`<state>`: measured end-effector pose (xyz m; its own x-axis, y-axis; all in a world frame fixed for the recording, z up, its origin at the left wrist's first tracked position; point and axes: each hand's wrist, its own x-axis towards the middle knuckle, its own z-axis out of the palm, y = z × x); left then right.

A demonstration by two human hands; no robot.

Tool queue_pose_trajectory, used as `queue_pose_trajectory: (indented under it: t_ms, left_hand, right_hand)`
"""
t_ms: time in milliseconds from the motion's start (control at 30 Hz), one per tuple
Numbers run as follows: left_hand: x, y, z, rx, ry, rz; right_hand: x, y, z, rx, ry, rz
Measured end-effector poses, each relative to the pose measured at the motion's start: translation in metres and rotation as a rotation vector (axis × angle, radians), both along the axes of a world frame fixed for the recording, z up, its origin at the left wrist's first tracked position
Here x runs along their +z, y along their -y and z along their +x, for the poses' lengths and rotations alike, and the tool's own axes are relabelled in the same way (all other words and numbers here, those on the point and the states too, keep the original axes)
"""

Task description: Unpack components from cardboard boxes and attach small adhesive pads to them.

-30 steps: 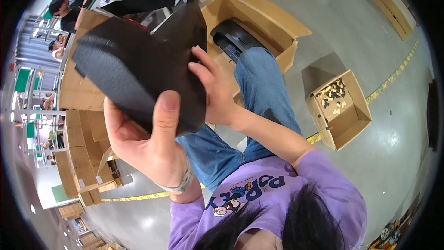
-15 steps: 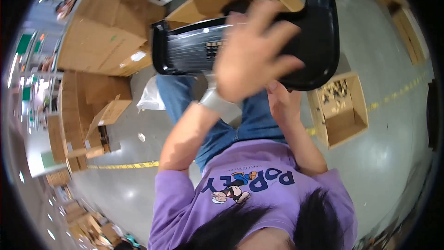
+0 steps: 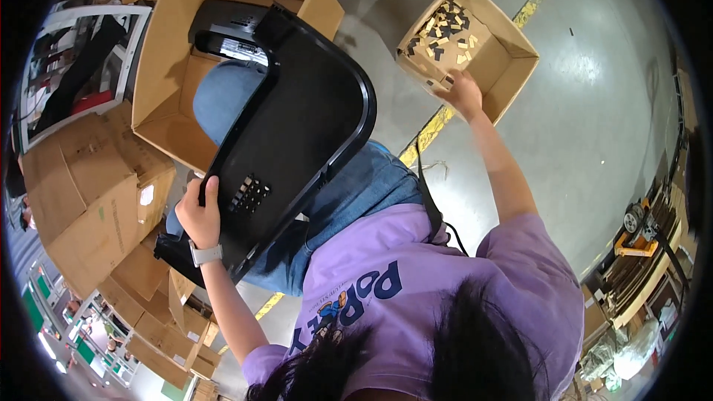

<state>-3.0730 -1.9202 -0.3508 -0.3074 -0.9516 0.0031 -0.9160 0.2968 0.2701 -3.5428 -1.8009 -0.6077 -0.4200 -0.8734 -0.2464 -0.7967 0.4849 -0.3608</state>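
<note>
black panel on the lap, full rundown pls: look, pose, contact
The black panel is a large flat plastic-looking shell with rounded corners and a raised rim along its edge. A small grid of rectangular slots sits near its lower left end. It lies tilted across the person's jeans-clad lap, its upper end reaching over the open cardboard box that holds another dark part. The left hand holds its lower left edge, thumb on the face. The right hand is off it, at the small box of pieces.

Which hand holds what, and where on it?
Left hand grips the black plastic panel at its lower corner edge. Right hand reaches into the small cardboard box; any hold can't be told.
</note>
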Motion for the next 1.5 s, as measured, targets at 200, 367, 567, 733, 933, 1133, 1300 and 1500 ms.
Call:
queue_pose_trajectory:
  t_ms: [200, 367, 567, 733, 933, 1133, 1300, 1500]
  left_hand:
    - [0.005, 0.008, -0.010, 0.084, -0.037, 0.078]
    - [0.007, 0.010, -0.012, 0.047, -0.020, 0.048]
    - [0.006, 0.014, -0.015, 0.033, -0.045, 0.076]
    - [0.009, 0.012, -0.013, 0.115, -0.018, 0.150]
    - [0.005, 0.014, -0.005, 0.108, 0.025, 0.163]
    - [0.006, 0.016, -0.008, 0.102, 0.010, 0.099]
    - [0.009, 0.015, -0.011, 0.092, 0.000, 0.091]
    - [0.006, 0.011, -0.015, 0.079, -0.054, 0.015]
  right_hand:
    - [-0.085, -0.019, 0.013, -0.116, 0.095, 0.087]
    - [-0.073, 0.008, 0.088, 0.189, 0.239, 0.060]
    - [-0.106, 0.033, 0.100, -0.236, 0.885, 0.182]
    - [-0.153, 0.058, 0.098, -0.341, 0.255, 0.000]
    - [-0.173, 0.092, 0.112, -0.438, 0.218, 0.309]
    - [-0.174, 0.094, 0.111, -0.431, 0.238, 0.268]
    - [-0.177, 0.088, 0.109, -0.418, 0.220, 0.218]
    - [-0.170, 0.072, 0.100, -0.442, 0.222, -0.084]
